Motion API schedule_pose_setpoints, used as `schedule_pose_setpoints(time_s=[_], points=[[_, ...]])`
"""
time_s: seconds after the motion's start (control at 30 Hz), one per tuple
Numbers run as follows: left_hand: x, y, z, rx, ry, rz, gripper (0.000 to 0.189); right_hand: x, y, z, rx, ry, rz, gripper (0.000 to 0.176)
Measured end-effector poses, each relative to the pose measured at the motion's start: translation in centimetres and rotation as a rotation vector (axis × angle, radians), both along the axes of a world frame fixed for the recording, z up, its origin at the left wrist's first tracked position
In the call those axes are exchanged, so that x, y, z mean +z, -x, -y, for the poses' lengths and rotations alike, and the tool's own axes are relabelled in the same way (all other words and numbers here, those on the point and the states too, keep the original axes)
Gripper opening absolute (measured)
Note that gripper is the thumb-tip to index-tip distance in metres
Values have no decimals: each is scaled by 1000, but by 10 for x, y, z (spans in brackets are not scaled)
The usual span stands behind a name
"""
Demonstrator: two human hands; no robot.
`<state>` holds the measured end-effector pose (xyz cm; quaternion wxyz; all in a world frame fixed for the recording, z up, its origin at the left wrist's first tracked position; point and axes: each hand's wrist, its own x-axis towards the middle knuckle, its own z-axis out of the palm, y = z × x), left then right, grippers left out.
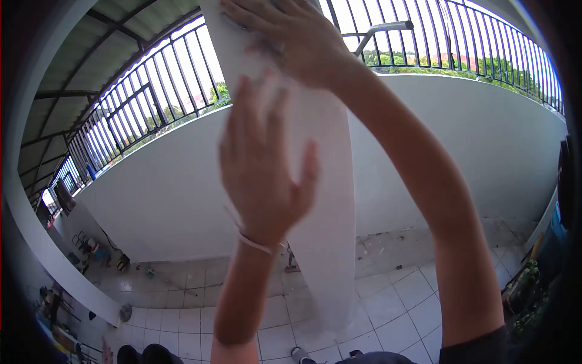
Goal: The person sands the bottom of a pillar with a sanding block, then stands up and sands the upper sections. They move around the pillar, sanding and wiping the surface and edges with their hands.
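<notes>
Left to right, we are listing:

- Roof (66, 67), sloping across the upper left, with a dark railing (163, 91) running below it.
- Clutter (94, 249), lying on the floor at the lower left.
- Left hand (260, 164), rising at centre in front of the pillar; its fingers are spreading, blurred, and its wrist is wearing a thin band (254, 244). We cannot tell whether it is touching the pillar.
- Right hand (297, 45), reaching across the pillar at top centre, apart from the left hand; its fingers are extending leftward. We cannot tell whether it is holding anything.
- Pillar (330, 212), white, standing from top centre down to the tiles (388, 309).
- Metal tube (388, 27), jutting at the upper right, above a low wall (436, 139).
- Black sleeve (476, 349), covering the right arm at the lower right.
- Plants (528, 270), growing at the right edge.
</notes>
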<state>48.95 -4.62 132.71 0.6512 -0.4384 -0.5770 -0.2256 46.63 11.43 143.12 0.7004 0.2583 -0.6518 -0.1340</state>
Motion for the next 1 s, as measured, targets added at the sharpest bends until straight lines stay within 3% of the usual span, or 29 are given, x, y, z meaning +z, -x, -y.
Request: schedule_pose_setpoints(time_s=[0.03,0.1,0.13,0.2,0.23,0.27,0.3,0.4,0.5,0.57,0.6,0.7,0.73,0.83,0.93,1.0], points=[[0,7,12,-9,-23,21,50,-5,4,4,18,57,-62,63],[-4,22,32,-23,-75,57,50,-72,-18,13,-245,-61,185,63],[-17,25,41,-48,-66,126,49,-123,-21,13,-120,-96,380,63],[-52,39,52,-122,-43,242,50,-240,-23,3,-450,-329,220,63],[-71,51,52,-164,-31,302,51,-277,-36,-7,-476,-518,202,63],[-87,57,48,-356,-26,551,54,-299,-32,-24,-419,-704,219,67],[-103,62,43,-548,-22,801,57,-284,-40,-31,-411,-861,191,69],[-141,81,40,-694,6,1095,61,-237,-22,-40,-133,-904,802,64],[-144,84,33,-745,2,1197,63,-144,-14,-43,-465,-461,766,57],[-145,80,32,-745,28,1178,65,-52,-34,-58,-254,25,377,62],[-148,81,31,-761,31,1208,67,-19,-50,-52,-204,599,593,68],[-169,99,28,-805,-4,1300,69,65,-69,-67,-4,248,-111,61],[-196,118,29,-808,-53,1334,66,73,-74,-70,-78,150,-275,55],[-198,115,21,-948,-64,1404,70,50,-57,-42,-215,14,-85,58],[-209,112,2,-1142,-195,1418,75,-28,-19,-31,-164,-29,-13,59],[-211,114,-5,-1258,-299,1385,68,-72,-27,-22,-232,73,238,70]])
